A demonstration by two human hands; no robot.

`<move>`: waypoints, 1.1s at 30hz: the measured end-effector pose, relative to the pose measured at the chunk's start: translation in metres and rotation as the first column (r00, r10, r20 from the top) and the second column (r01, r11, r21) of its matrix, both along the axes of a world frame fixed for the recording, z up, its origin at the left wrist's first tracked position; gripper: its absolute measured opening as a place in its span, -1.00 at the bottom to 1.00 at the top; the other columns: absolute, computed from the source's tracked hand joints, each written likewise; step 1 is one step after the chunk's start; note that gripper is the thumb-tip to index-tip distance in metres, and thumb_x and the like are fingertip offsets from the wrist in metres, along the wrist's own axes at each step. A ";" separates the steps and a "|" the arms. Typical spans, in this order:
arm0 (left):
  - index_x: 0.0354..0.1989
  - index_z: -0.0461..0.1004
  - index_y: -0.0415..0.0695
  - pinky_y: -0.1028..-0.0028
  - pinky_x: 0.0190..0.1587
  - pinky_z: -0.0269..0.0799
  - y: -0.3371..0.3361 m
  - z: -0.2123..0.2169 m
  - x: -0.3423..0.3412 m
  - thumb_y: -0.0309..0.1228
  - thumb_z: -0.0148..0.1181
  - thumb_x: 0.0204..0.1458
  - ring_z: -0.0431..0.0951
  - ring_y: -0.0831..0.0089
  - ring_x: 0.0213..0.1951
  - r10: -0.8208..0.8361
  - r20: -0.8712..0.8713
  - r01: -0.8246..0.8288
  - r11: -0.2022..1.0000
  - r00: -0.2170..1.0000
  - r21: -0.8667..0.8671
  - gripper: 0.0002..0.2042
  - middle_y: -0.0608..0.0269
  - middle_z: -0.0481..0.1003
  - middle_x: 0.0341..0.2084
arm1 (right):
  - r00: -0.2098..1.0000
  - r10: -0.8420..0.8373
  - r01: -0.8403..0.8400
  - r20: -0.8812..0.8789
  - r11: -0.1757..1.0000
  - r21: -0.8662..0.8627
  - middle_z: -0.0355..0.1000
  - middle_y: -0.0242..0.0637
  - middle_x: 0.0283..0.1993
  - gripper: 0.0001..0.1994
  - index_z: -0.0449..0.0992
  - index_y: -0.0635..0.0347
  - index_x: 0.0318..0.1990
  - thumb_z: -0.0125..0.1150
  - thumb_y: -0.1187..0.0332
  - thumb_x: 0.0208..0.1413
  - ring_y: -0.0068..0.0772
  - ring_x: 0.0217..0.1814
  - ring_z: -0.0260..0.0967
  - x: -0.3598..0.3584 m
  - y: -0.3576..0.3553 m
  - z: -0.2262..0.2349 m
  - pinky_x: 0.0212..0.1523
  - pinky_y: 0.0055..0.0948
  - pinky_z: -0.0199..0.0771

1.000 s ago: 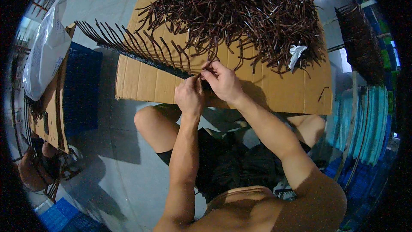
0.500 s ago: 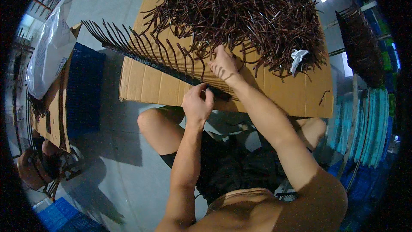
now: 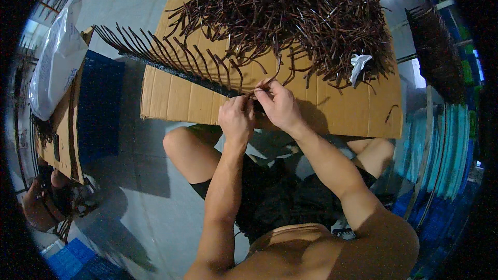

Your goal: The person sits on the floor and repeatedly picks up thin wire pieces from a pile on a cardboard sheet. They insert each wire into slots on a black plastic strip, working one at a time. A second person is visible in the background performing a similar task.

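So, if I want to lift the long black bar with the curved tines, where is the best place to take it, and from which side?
Probably take the black bar itself, near the end by the left hand and right hand. Come from the near, bare edge over the cardboard sheet. The tines all rise from the far side toward the brown pile, so a grip from there would be blocked.

Cardboard sheet (image 3: 321,109): plain tan. Upon it: tine pile (image 3: 290,15) dark brown, rake bar (image 3: 171,70) black, rag (image 3: 359,65) white. Left of it: crate (image 3: 98,109) blue.
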State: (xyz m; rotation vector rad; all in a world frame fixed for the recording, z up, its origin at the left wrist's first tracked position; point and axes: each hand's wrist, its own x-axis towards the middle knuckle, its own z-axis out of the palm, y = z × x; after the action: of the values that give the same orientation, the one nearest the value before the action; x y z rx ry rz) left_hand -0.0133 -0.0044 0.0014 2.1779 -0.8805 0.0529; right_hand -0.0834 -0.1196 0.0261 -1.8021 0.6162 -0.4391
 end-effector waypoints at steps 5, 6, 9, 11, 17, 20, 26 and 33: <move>-0.40 0.49 -0.13 0.26 -0.31 0.35 -0.002 0.002 -0.001 -0.39 0.19 -0.06 0.47 0.11 -0.39 0.012 0.009 -0.012 1.000 1.000 -0.015 -0.90 0.14 0.49 -0.49 | 0.999 0.001 -0.001 -0.034 1.000 0.009 0.48 -0.27 -0.33 -0.83 0.40 0.36 -0.17 0.06 0.41 0.19 -0.56 -0.27 0.46 -0.004 -0.001 0.000 -0.26 -0.56 0.44; -0.42 0.49 -0.14 0.27 -0.31 0.33 -0.003 0.004 -0.001 -0.39 0.18 -0.05 0.47 0.14 -0.40 0.009 0.013 -0.009 1.000 1.000 -0.010 -0.91 0.15 0.49 -0.51 | 0.999 -0.002 0.002 -0.037 1.000 0.019 0.48 -0.26 -0.33 -0.83 0.40 0.36 -0.17 0.06 0.41 0.19 -0.56 -0.27 0.46 -0.005 -0.001 0.002 -0.26 -0.57 0.45; -0.42 0.49 -0.14 0.26 -0.33 0.35 -0.003 0.002 -0.001 -0.40 0.19 -0.06 0.46 0.11 -0.40 0.008 0.010 -0.008 1.000 1.000 -0.010 -0.91 0.13 0.48 -0.51 | 0.999 -0.011 0.012 -0.030 1.000 0.026 0.49 -0.25 -0.32 -0.83 0.40 0.36 -0.17 0.06 0.41 0.19 -0.55 -0.27 0.46 -0.006 0.000 0.005 -0.23 -0.57 0.45; -0.43 0.49 -0.14 0.26 -0.33 0.35 -0.004 0.001 -0.001 -0.40 0.19 -0.05 0.46 0.10 -0.41 0.005 0.017 -0.005 1.000 1.000 -0.012 -0.91 0.12 0.48 -0.51 | 1.000 -0.024 0.025 -0.011 1.000 0.006 0.49 -0.26 -0.31 -0.83 0.40 0.36 -0.17 0.05 0.42 0.19 -0.54 -0.26 0.46 -0.007 0.002 0.003 -0.21 -0.57 0.46; -0.48 0.47 -0.16 0.26 -0.32 0.32 -0.005 0.005 -0.001 -0.39 0.17 -0.02 0.47 0.14 -0.41 -0.001 0.018 0.001 1.000 1.000 0.006 -0.89 0.13 0.48 -0.54 | 0.992 -0.036 0.020 0.122 0.991 0.131 0.48 -0.29 -0.28 -0.87 0.40 0.36 -0.17 0.04 0.46 0.20 -0.54 -0.22 0.45 -0.006 0.005 -0.008 -0.16 -0.57 0.45; -0.47 0.48 -0.16 0.25 -0.33 0.33 -0.004 0.002 0.000 -0.39 0.18 -0.04 0.47 0.11 -0.42 -0.003 0.025 0.004 1.000 1.000 -0.026 -0.90 0.12 0.48 -0.53 | 0.992 -0.036 0.017 0.123 0.989 0.150 0.48 -0.29 -0.28 -0.86 0.40 0.36 -0.17 0.05 0.46 0.20 -0.55 -0.22 0.44 -0.007 0.004 -0.006 -0.16 -0.57 0.45; -0.44 0.48 -0.15 0.25 -0.34 0.36 -0.005 0.002 -0.002 -0.40 0.19 -0.05 0.47 0.09 -0.42 0.000 0.034 0.001 1.000 0.999 -0.026 -0.90 0.11 0.48 -0.51 | 0.986 -0.043 0.032 0.164 0.997 0.070 0.49 -0.28 -0.33 -0.86 0.42 0.35 -0.19 0.07 0.44 0.18 -0.54 -0.28 0.46 -0.005 0.003 -0.005 -0.23 -0.55 0.46; -0.43 0.50 -0.09 0.29 -0.34 0.32 0.000 -0.007 -0.001 -0.33 0.19 -0.02 0.47 0.17 -0.43 0.034 0.025 -0.034 0.999 0.999 0.001 -0.89 0.19 0.49 -0.54 | 0.989 0.068 -0.121 -0.129 0.876 -0.466 0.49 -0.14 -0.35 -0.82 0.47 0.32 -0.19 0.09 0.39 0.15 -0.17 -0.41 0.48 0.004 0.008 0.023 -0.34 -0.35 0.48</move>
State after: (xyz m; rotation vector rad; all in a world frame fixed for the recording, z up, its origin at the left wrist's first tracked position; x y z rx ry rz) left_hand -0.0142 -0.0047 -0.0057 2.1986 -0.8579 0.0967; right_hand -0.0796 -0.1116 0.0487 -2.3277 0.5187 -0.4535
